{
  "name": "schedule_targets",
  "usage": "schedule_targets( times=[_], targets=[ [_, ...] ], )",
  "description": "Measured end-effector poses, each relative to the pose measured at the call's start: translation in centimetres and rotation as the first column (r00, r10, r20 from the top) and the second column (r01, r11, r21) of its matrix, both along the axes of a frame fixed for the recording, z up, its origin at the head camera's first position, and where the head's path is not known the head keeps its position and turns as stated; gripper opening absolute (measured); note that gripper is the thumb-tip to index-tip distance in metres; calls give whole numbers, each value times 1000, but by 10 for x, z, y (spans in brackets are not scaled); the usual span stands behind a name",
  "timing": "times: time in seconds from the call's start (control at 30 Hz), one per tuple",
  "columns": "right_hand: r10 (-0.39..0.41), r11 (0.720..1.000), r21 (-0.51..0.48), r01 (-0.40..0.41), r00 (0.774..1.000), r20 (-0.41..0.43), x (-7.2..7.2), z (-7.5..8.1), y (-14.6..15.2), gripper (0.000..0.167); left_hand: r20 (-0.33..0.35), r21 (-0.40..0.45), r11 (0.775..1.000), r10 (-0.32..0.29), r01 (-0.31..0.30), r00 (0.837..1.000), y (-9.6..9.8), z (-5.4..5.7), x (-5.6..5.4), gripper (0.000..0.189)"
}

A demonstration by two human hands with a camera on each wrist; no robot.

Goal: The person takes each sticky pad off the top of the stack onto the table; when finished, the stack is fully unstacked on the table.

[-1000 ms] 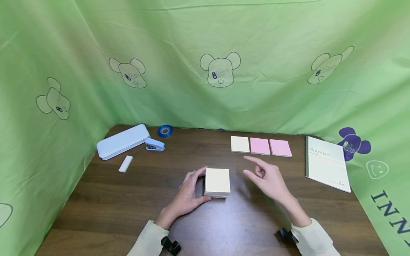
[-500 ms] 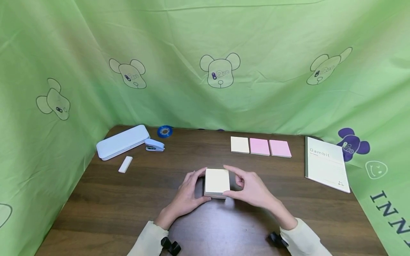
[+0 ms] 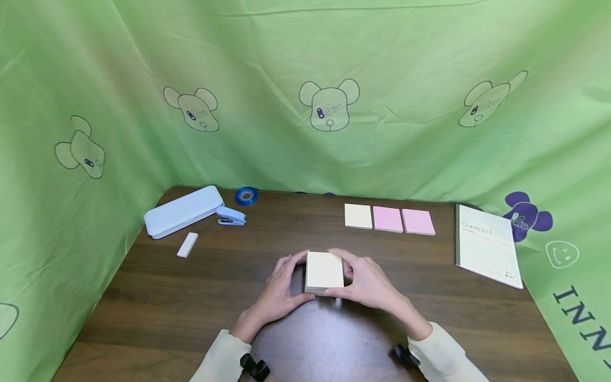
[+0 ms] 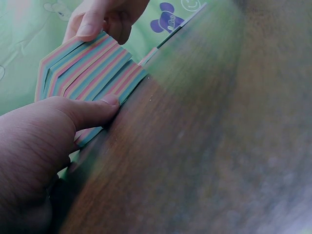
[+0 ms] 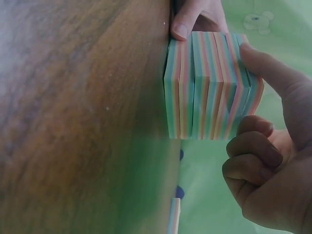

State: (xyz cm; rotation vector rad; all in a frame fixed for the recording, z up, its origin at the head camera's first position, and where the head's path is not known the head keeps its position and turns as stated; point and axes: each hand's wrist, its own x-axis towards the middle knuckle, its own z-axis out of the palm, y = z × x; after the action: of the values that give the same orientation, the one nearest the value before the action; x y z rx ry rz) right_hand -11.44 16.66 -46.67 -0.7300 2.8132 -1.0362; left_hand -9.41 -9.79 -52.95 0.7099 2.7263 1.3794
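Observation:
A stack of sticky note pads point(image 3: 324, 269) with a cream top stands on the table in front of the person. From the side, in the left wrist view, the stack point(image 4: 90, 73) shows pink, yellow and blue stripes, its layers slightly out of line. The left hand point(image 3: 280, 294) grips it low on the left side, thumb at the near face near the table. The right hand point(image 3: 367, 281) pinches its upper pads, thumb point(image 5: 268, 68) on the near face and index finger at the far edge. The right hand's other fingers are curled beside the stack.
One cream pad point(image 3: 358, 216) and two pink pads point(image 3: 387, 219) lie in a row behind. A white notebook point(image 3: 489, 246) is at the right. At the left are a pale blue case point(image 3: 183, 211), a stapler point(image 3: 231, 216), blue tape point(image 3: 246, 196) and a white eraser-like block point(image 3: 188, 245).
The right hand has come in leftward from beside the stack and now pinches its upper pads. The left hand has kept its grip in place.

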Motion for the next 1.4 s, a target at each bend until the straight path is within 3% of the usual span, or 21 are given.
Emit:
schedule_targets(
  times=[0.4,0.7,0.97,1.23,1.4],
  targets=[
    [27,979,-199,-31,999,-23,-1,1,12,77,4,8,1000,5,-5,1000,1,1,1,107],
    [-82,974,-214,75,996,-23,-17,0,45,76,6,13,1000,11,-11,1000,1,1,0,107],
    [-154,979,-139,148,988,-31,-37,-9,78,77,6,13,1000,15,-15,1000,1,2,1,105],
    [-106,994,-8,106,994,-7,-52,-21,97,75,17,16,1000,10,-10,1000,0,4,1,105],
    [-109,989,103,108,994,2,-57,-28,103,79,7,12,1000,5,-5,1000,0,3,1,105]
  ],
)
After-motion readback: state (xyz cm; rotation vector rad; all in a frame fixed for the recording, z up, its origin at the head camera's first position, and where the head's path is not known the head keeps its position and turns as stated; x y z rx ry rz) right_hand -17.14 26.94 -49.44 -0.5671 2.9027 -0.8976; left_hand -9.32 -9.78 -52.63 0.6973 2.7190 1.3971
